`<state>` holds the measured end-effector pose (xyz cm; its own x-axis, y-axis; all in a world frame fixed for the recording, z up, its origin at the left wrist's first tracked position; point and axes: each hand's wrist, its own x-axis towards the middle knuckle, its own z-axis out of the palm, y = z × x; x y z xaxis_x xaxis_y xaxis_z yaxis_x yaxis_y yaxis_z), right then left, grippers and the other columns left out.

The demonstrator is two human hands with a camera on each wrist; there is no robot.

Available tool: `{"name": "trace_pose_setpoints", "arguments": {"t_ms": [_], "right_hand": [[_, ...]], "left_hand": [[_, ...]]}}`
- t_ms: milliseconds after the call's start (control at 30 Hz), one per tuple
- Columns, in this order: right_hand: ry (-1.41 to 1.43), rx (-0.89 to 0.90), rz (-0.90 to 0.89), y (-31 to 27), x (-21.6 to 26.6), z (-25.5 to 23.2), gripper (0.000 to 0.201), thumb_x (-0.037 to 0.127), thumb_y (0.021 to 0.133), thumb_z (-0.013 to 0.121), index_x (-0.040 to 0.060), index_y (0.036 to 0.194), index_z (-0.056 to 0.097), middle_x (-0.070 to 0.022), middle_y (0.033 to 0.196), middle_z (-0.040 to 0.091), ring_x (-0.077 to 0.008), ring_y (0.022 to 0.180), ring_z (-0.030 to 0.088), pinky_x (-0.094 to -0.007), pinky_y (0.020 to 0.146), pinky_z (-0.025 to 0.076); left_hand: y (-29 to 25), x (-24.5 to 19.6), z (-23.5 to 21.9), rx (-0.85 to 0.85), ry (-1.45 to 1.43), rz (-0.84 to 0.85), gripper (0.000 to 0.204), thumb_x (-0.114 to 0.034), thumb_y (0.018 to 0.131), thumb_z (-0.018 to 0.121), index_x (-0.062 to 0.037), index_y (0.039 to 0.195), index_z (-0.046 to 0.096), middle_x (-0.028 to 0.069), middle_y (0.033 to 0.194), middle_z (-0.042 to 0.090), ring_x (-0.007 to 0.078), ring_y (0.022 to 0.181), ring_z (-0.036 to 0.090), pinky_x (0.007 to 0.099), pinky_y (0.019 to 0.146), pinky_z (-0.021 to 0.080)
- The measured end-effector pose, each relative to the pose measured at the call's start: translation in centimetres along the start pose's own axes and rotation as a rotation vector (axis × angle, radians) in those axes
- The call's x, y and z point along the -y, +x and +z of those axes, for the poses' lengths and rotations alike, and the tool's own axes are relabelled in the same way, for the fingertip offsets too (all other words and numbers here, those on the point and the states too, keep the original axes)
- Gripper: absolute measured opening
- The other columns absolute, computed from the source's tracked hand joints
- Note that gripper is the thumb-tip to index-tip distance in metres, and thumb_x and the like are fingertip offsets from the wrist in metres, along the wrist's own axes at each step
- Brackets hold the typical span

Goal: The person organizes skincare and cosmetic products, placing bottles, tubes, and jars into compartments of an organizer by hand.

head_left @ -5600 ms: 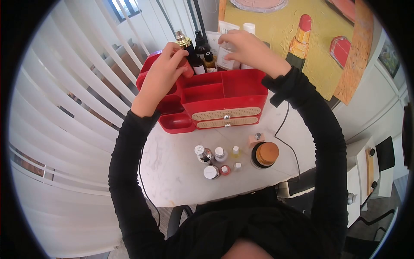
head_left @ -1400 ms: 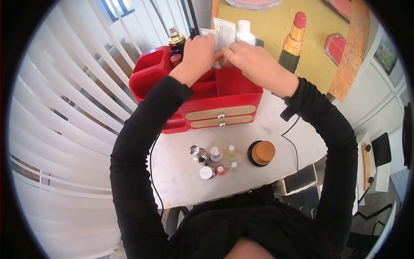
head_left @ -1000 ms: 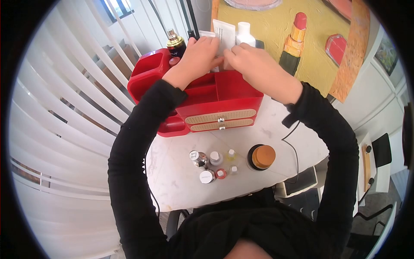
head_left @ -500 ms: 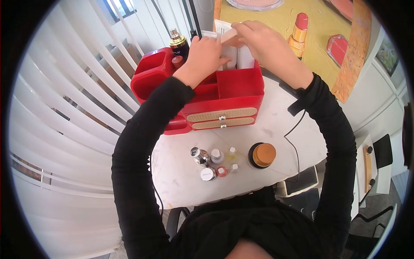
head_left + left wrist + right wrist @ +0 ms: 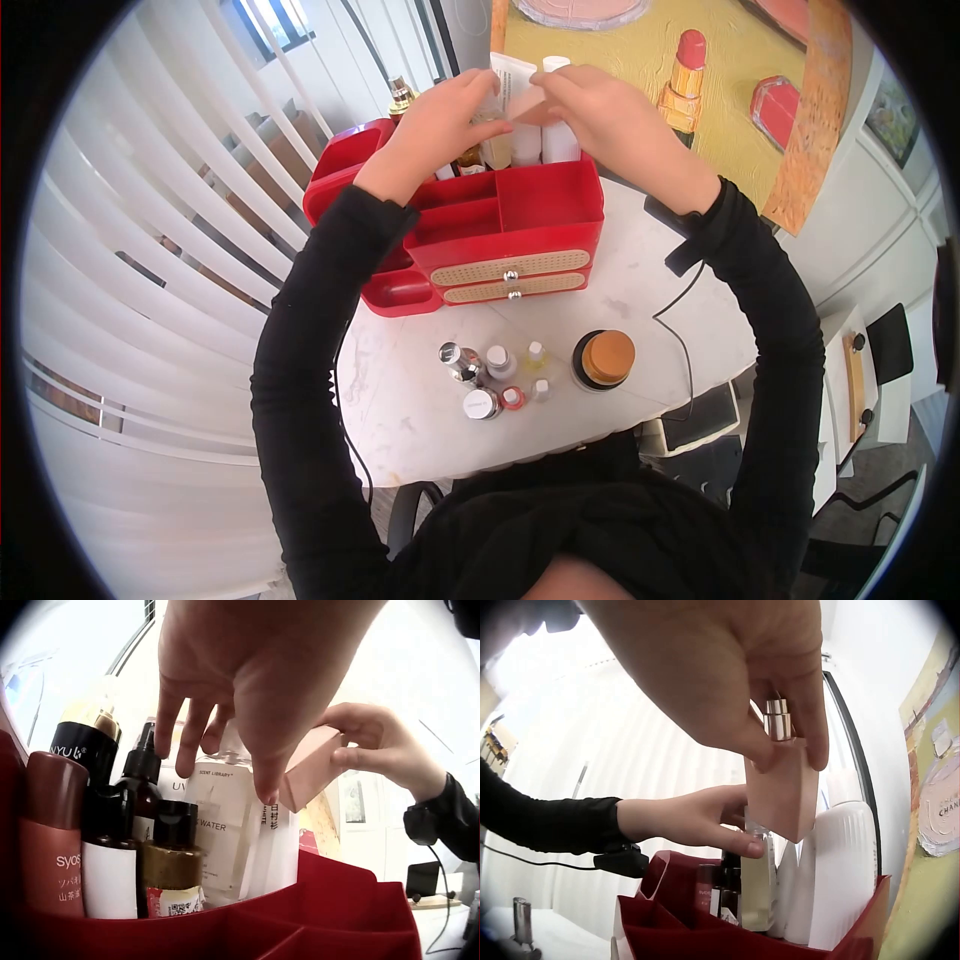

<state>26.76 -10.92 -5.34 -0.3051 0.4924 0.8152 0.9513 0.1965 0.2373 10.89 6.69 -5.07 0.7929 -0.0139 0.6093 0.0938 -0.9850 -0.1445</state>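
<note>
Fingers (image 5: 816,727) of the right hand (image 5: 625,122) pinch a pink bottle (image 5: 784,793), tilted above the crowded rear section of a red organiser (image 5: 560,235). The left hand (image 5: 430,130) spreads loosely beside a clear bottle (image 5: 757,896). Lowered askew into so tight a gap, the pink bottle might knock the clear bottle, or slip.

Red bottle (image 5: 51,855): I'm reading "syos" above Asian characters.
Black bottle (image 5: 75,754): "NYU" is showing.
White tube (image 5: 169,780): I'm making out "UV".
Clear bottle (image 5: 219,844): "SCENT LIBRARY" is topping "WATER"; vertical "WHITE" is running alongside, its surface unclear to me.
Amber bottle (image 5: 169,862): a QR code is facing me.
Painting (image 5: 939,806): I'm catching "CHAN".
</note>
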Motion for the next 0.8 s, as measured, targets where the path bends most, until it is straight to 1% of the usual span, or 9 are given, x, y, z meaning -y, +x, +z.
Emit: {"name": "trace_pose_setpoints", "arguments": {"t_ms": [33, 133, 267, 333, 367, 433, 567, 633, 800], "right_hand": [[-0.007, 0.04, -0.006, 0.0, 0.3, -0.1, 0.029, -0.003, 0.082, 0.058, 0.0044, 0.109, 0.056, -0.0139, 0.094, 0.062, -0.0335, 0.094, 0.062, -0.042, 0.079, 0.052], [-0.045, 0.058, -0.021, 0.1, 0.9, 0.2, 0.026, -0.003, 0.081, 0.06, 0.0045, 0.106, 0.056, -0.0129, 0.095, 0.062, -0.0322, 0.093, 0.062, -0.0414, 0.077, 0.053], [-0.04, 0.086, -0.076, 0.4, 0.9, 0.3, 0.024, -0.002, 0.081, 0.061, 0.0041, 0.104, 0.056, -0.0123, 0.094, 0.061, -0.0313, 0.092, 0.063, -0.0393, 0.076, 0.053], [-0.082, 0.131, -0.077, 0.7, 1.2, 0.6, 0.022, -0.001, 0.081, 0.062, 0.0036, 0.102, 0.057, -0.012, 0.091, 0.061, -0.0305, 0.092, 0.063, -0.0374, 0.074, 0.053], [-0.085, 0.132, -0.08, 0.9, 1.2, 0.5, 0.022, -0.001, 0.081, 0.062, 0.0036, 0.102, 0.057, -0.012, 0.091, 0.061, -0.0305, 0.092, 0.063, -0.0374, 0.074, 0.053], [-0.071, 0.164, -0.094, 1.2, 1.1, 0.4, 0.019, 0.002, 0.083, 0.062, 0.003, 0.101, 0.058, -0.0119, 0.089, 0.061, -0.0302, 0.092, 0.063, -0.0361, 0.074, 0.053], [-0.092, 0.199, -0.137, 1.4, 0.9, 0.8, 0.018, 0.006, 0.084, 0.062, 0.0025, 0.101, 0.06, -0.0122, 0.09, 0.061, -0.0303, 0.091, 0.063, -0.0364, 0.076, 0.053], [0.008, 0.208, -0.136, 1.5, 0.6, 0.8, 0.018, 0.007, 0.084, 0.062, 0.0015, 0.101, 0.061, -0.013, 0.091, 0.061, -0.0307, 0.091, 0.063, -0.0372, 0.077, 0.053], [-0.046, 0.201, -0.129, 2.1, 0.7, 0.1, 0.019, 0.007, 0.083, 0.062, 0.0014, 0.1, 0.062, -0.0133, 0.093, 0.062, -0.0304, 0.093, 0.063, -0.0376, 0.079, 0.053]], "left_hand": [[-0.1, 0.0, 0.0, -0.001, 0.004, 0.023, 0.041, -0.032, 0.084, 0.072, -0.0042, 0.106, 0.052, 0.014, 0.102, 0.06, 0.0338, 0.093, 0.062, 0.0413, 0.078, 0.05], [-0.4, 0.0, 0.3, 0.001, -0.024, 0.025, 0.041, -0.03, 0.085, 0.072, -0.0038, 0.108, 0.051, 0.0139, 0.104, 0.059, 0.0348, 0.094, 0.061, 0.0412, 0.079, 0.05], [-0.6, 0.2, 0.7, -0.013, -0.046, -0.007, 0.04, -0.028, 0.085, 0.071, -0.0038, 0.108, 0.05, 0.0149, 0.105, 0.058, 0.0355, 0.095, 0.061, 0.0417, 0.079, 0.05], [-0.6, 0.3, 1.0, 0.044, -0.05, -0.017, 0.037, -0.025, 0.086, 0.07, -0.0032, 0.108, 0.05, 0.0157, 0.106, 0.057, 0.0355, 0.096, 0.061, 0.042, 0.08, 0.051], [-0.6, 0.4, 1.2, 0.041, -0.05, -0.018, 0.037, -0.025, 0.086, 0.07, -0.0032, 0.108, 0.05, 0.0157, 0.106, 0.057, 0.0355, 0.096, 0.061, 0.042, 0.08, 0.051], [-0.7, 0.4, 1.5, 0.056, -0.101, -0.024, 0.039, -0.024, 0.089, 0.067, -0.003, 0.118, 0.051, 0.0164, 0.113, 0.056, 0.0367, 0.102, 0.06, 0.0413, 0.085, 0.05], [-1.2, -0.6, 1.7, 0.025, -0.076, -0.019, 0.037, -0.018, 0.088, 0.067, -0.0018, 0.116, 0.051, 0.0174, 0.11, 0.053, 0.0377, 0.101, 0.059, 0.0417, 0.084, 0.05], [-1.3, -1.1, 1.6, 0.056, -0.094, -0.051, 0.035, -0.015, 0.087, 0.066, -0.0012, 0.115, 0.051, 0.0178, 0.108, 0.052, 0.0384, 0.099, 0.059, 0.0418, 0.085, 0.049], [-1.0, -1.0, 1.2, 0.111, -0.186, -0.066, 0.035, -0.011, 0.086, 0.066, -0.0014, 0.116, 0.051, 0.018, 0.11, 0.052, 0.0385, 0.101, 0.059, 0.0421, 0.087, 0.049]]}}
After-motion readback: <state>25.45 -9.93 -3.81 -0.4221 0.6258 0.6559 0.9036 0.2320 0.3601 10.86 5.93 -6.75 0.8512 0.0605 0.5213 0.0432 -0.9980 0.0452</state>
